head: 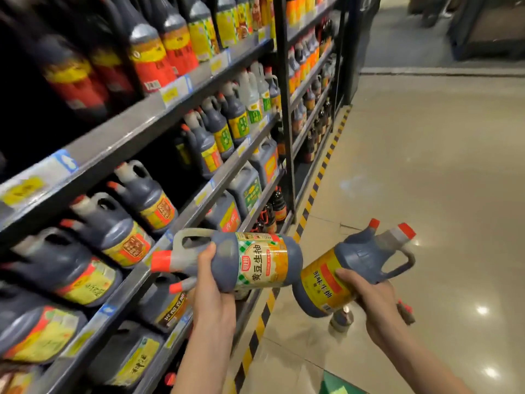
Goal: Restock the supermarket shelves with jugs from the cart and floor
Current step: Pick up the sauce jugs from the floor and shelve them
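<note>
**A jug in each hand beside the shelving**

The left hand [211, 282] curls round the shoulder of the checked-label jug [255, 261], thumb on top. That jug lies sideways, its orange cap pointing at the front edge of a lower tier of the shelving [136, 118]. The right hand [369, 297] grips the yellow-label jug [349, 268] round its body, tilted, cap aimed up and away from the shelving, out over the aisle. The shelving's tiers hold rows of similar dark jugs. A yellow-and-black stripe [318, 177] runs along the shelving's foot on the glossy beige floor [426, 166].
</note>
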